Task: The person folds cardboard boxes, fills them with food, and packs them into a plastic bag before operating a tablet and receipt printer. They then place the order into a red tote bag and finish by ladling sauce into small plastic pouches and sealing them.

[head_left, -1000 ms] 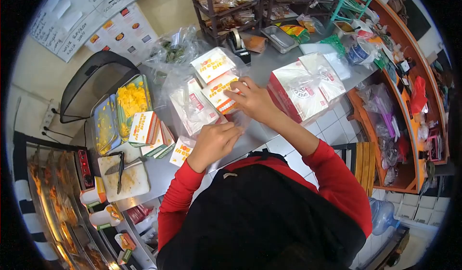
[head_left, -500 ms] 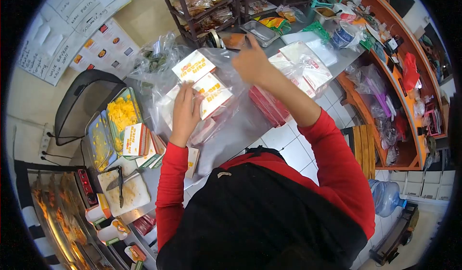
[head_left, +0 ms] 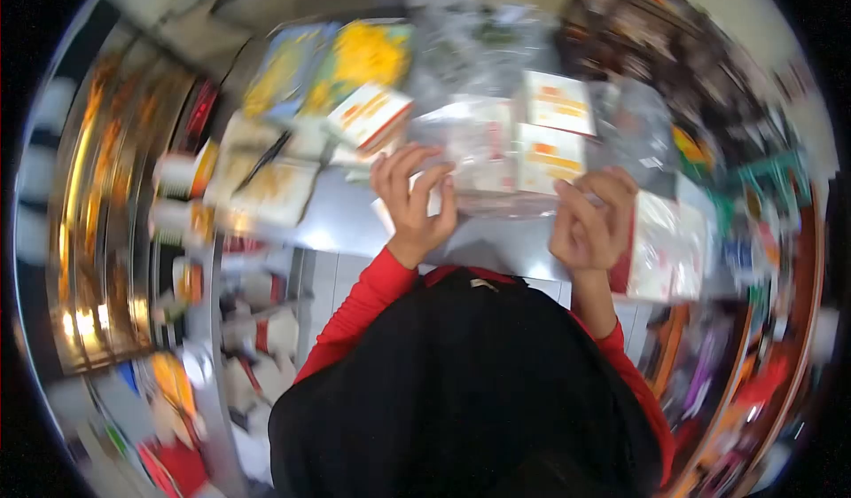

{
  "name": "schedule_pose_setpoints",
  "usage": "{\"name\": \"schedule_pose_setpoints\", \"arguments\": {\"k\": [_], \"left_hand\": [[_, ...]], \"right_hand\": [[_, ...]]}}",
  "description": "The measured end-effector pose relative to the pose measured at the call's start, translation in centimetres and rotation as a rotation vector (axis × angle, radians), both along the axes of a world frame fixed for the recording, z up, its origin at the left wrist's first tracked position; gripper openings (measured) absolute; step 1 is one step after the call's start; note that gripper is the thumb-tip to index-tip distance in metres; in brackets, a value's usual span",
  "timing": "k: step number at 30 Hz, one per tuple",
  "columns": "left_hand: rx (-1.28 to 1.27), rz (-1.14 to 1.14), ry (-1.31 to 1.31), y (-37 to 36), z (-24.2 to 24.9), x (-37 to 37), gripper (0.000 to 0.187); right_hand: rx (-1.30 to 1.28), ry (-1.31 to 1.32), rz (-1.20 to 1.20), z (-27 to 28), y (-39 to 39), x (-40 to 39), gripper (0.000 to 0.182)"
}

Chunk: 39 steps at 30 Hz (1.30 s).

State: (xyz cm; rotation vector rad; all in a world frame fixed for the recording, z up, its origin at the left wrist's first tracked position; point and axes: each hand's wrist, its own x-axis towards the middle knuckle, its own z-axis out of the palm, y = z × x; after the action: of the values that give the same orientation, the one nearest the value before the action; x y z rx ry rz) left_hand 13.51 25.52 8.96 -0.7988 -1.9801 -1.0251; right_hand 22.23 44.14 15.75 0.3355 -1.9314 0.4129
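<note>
Everything is somewhat blurred. My left hand (head_left: 415, 203) hovers over the counter's front part with fingers apart and bent, holding nothing visible, just below a stack of printed boxes (head_left: 370, 117). My right hand (head_left: 596, 219) is raised with curled fingers beside the lower white box (head_left: 550, 159); whether anything is between its fingers is hidden. Another white box with orange print (head_left: 560, 102) lies behind that one. Clear plastic (head_left: 474, 139) spreads left of these two boxes. To the right of my right hand lies a plastic-wrapped pack (head_left: 660, 245) with a red side.
Containers of yellow food (head_left: 370, 54) stand at the back left. A black-handled tool (head_left: 264, 161) rests on a cutting board (head_left: 297, 198). At far left is a lit glass case (head_left: 106, 205). Dark racks (head_left: 647, 37) stand at the back right, orange shelving (head_left: 789, 356) at the right.
The view has swung toward the left side of the counter. My left hand has come off the white boxes to near the stack. My right hand has come down from the back to beside the boxes.
</note>
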Motion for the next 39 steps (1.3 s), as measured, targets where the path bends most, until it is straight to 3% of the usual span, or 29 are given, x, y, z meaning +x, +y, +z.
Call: {"name": "schedule_pose_setpoints", "arguments": {"k": [5, 9, 10, 13, 14, 17, 18, 21, 23, 24, 25, 27, 28, 30, 31, 32, 33, 34, 35, 37, 39], "left_hand": [[0.116, 0.239, -0.259, -7.7, -4.0, 2.5, 0.028], [0.373, 0.427, -0.600, -14.3, -8.3, 3.7, 0.028], [0.517, 0.410, -0.755, -16.0, -9.7, 3.7, 0.026], [0.885, 0.357, -0.951, -21.1, -12.5, 3.5, 0.024], [0.883, 0.373, -0.943, -22.8, -12.9, 3.4, 0.025], [0.762, 0.482, -0.865, -28.7, -13.4, 2.8, 0.025], [0.710, 0.545, -0.826, -31.3, -14.2, 2.3, 0.025], [0.937, 0.645, -0.668, -39.8, -14.9, 0.6, 0.025], [1.213, 0.728, -0.659, -44.7, -13.7, -0.4, 0.022], [0.990, 0.804, -0.559, -47.6, -14.6, -0.7, 0.019], [1.061, 0.820, -0.555, -48.7, -12.9, -1.1, 0.017], [1.046, 0.817, -0.509, -52.4, -14.9, -1.5, 0.013], [1.009, 0.825, -0.547, -53.0, -15.0, -1.5, 0.014], [1.137, 0.731, -0.646, -51.9, -13.4, -1.2, 0.011], [1.086, 0.668, -0.610, -52.5, -16.3, -0.9, 0.009], [1.052, 0.692, -0.721, -51.6, -15.5, -0.4, 0.007], [1.061, 0.676, -0.767, -51.5, -17.7, 0.2, 0.005], [1.260, 0.593, -0.749, -50.0, -16.6, 0.3, 0.002], [1.251, 0.576, -0.745, -49.3, -17.8, 0.6, 0.004], [1.148, 0.504, -0.836, -48.6, -18.9, 1.0, 0.007], [1.296, 0.421, -0.845, -47.4, -17.9, -0.6, 0.007]], "right_hand": [[-0.198, -0.222, 0.353, -4.3, -5.8, -2.7, 0.037], [0.116, -0.795, 0.563, -8.2, -10.5, -5.2, 0.053], [0.321, -0.953, 0.431, -8.9, -11.4, -5.7, 0.074], [0.528, -1.188, 0.179, -11.9, -13.3, -6.7, 0.095], [0.574, -1.302, 0.171, -12.7, -13.5, -7.0, 0.107], [0.475, -1.169, 0.086, -15.8, -14.6, -6.7, 0.110], [0.713, -0.998, -0.057, -18.1, -14.0, -6.6, 0.110], [0.569, -1.216, -0.010, -15.2, -15.3, -6.4, 0.110], [0.707, -1.214, -0.168, -11.3, -19.0, -6.4, 0.083], [0.771, -1.204, -0.251, -10.1, -21.3, -7.1, 0.071], [0.544, -1.184, -0.130, -9.9, -23.4, -8.6, 0.056], [0.083, -1.107, 0.105, -9.2, -28.1, -12.3, 0.028], [0.219, -0.929, -0.032, -8.3, -32.2, -14.2, 0.015], [-0.002, -0.840, 0.245, -7.6, -39.7, -19.3, 0.013], [-0.012, -0.731, 0.420, -8.2, -43.2, -23.0, 0.023], [-0.035, -0.737, 0.561, -9.4, -46.4, -26.4, 0.031], [0.104, -0.621, 0.555, -11.3, -49.4, -30.1, 0.037], [0.138, -0.608, 0.476, -12.8, -52.3, -32.7, 0.031], [0.168, -0.595, 0.397, -14.0, -54.4, -34.5, 0.025], [0.318, -0.750, 0.340, -16.1, -55.9, -36.9, 0.019], [0.364, -0.778, 0.374, -17.0, -56.5, -37.7, 0.014]]}}
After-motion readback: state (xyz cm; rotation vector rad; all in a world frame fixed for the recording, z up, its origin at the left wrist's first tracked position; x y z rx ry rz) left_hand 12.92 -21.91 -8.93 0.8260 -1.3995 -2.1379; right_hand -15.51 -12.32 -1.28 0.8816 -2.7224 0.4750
